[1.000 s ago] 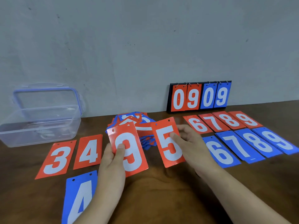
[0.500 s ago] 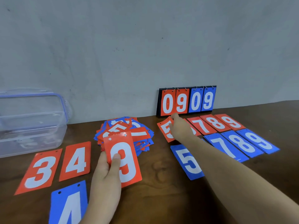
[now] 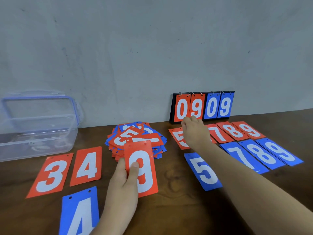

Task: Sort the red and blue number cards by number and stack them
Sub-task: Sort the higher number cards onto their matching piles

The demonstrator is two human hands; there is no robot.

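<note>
My left hand (image 3: 122, 189) holds a red 9 card (image 3: 145, 175) upright-facing, thumb pressed on its face, in front of the mixed pile of red and blue cards (image 3: 135, 136). My right hand (image 3: 196, 133) rests on a red 5 card (image 3: 177, 136) lying flat at the left end of the far red row, beside red 7 (image 3: 218, 133), red 8 (image 3: 232, 130) and red 9 (image 3: 249, 129); a red 6 is hidden under the hand. In front lie blue 5 (image 3: 203, 170), blue 7 (image 3: 242, 155), blue 8 (image 3: 261, 153) and blue 9 (image 3: 279, 151). Red 3 (image 3: 50, 175), red 4 (image 3: 87, 165) and blue 4 (image 3: 79, 214) lie at the left.
A flip scoreboard (image 3: 203, 107) reading 09 09 leans against the wall just behind my right hand. A clear plastic box with a blue-rimmed lid (image 3: 37, 133) stands at the back left. The brown table (image 3: 172, 209) shows bare wood between the hands.
My right hand carried the red 5 card from the middle to the far red row and laid it flat there. A blue 5 came into view. The left hand kept the red 9.
</note>
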